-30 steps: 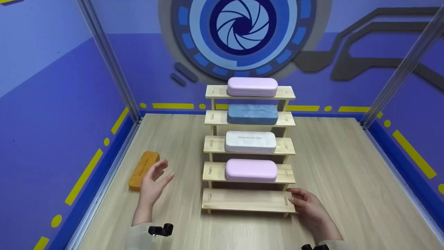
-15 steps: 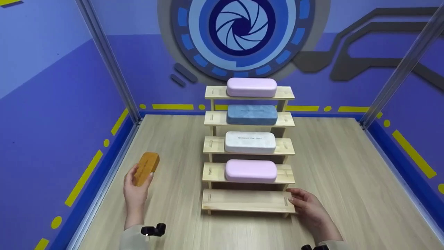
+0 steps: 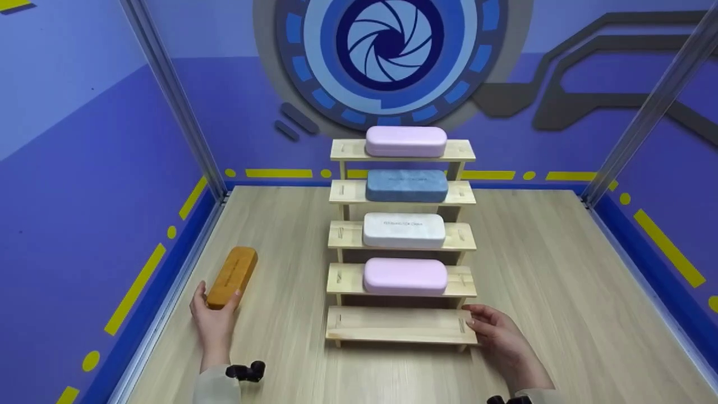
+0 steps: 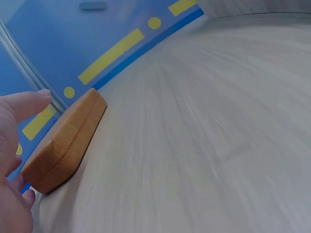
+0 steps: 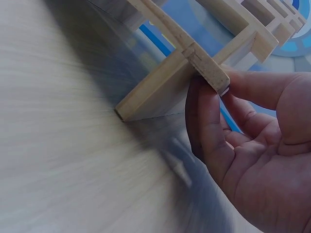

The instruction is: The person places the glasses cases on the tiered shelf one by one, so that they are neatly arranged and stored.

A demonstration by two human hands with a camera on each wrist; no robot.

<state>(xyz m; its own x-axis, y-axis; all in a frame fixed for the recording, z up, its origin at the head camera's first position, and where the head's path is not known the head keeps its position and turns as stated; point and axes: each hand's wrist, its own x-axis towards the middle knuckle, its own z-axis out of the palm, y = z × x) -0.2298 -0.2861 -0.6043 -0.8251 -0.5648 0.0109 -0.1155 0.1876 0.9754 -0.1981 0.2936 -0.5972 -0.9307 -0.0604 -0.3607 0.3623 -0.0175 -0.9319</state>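
Note:
An orange-brown glasses case (image 3: 232,278) lies slantwise on the table at the left. My left hand (image 3: 213,322) is at its near end, thumb on the right side and fingers on the left. In the left wrist view the thumb (image 4: 30,104) stands apart from the case (image 4: 65,141), and the fingertips are partly hidden behind it. My right hand (image 3: 507,342) pinches the right end of the lowest step of a wooden stepped stand (image 3: 401,325). In the right wrist view the thumb (image 5: 262,88) lies on the board's upper side, with fingers below.
Higher steps bear a pink case (image 3: 405,276), a white case (image 3: 404,230), a blue case (image 3: 406,186) and, on top, another pink case (image 3: 406,141). Blue-purple walls (image 3: 84,224) with metal corner posts enclose the wooden table (image 3: 286,224) at the back and sides.
My left hand has come from the orange-brown case's right side to around it, then drawn back to its near end. The right hand stays on the stand.

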